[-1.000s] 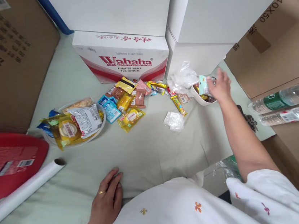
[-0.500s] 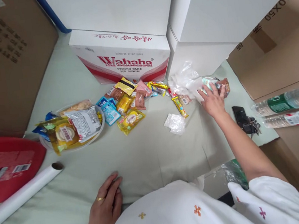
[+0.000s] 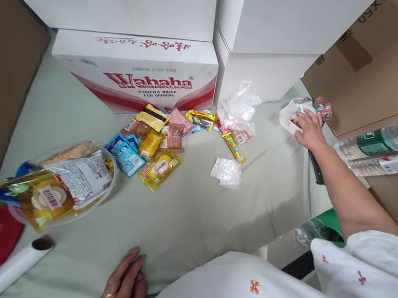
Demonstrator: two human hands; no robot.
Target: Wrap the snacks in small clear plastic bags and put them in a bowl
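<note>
From where I stand, the right hand (image 3: 311,130) is the one to watch. It lies over the white bowl (image 3: 285,118) at the right end of the cloth (image 3: 178,214), fingers bent across a pale packet (image 3: 305,106) at the bowl's mouth. I cannot tell whether those fingers pinch the packet, grip the rim or merely press, because the hand covers the contact. A reddish-brown packet (image 3: 324,107) sticks out on the bowl's far right side, close to the cardboard box (image 3: 354,86). Being so poorly contained, it could drop out if the bowl tips, or catch on the cardboard if the bowl is pushed that way.

A downward press on one side of the rim might also tilt the bowl, as it looks light. The forearm passes right beside a dark phone (image 3: 316,168), so a low sweep could knock it; the water bottles (image 3: 382,139) beyond look round enough to roll if nudged.

The left hand (image 3: 120,294) rests palm down near the front edge, fingers loosely extended side by side, nothing visible in it. It is too far away to steady the white bowl. Loose plastic wrap (image 3: 240,107) lies nearby and could snag a packet dragged leftward.
</note>
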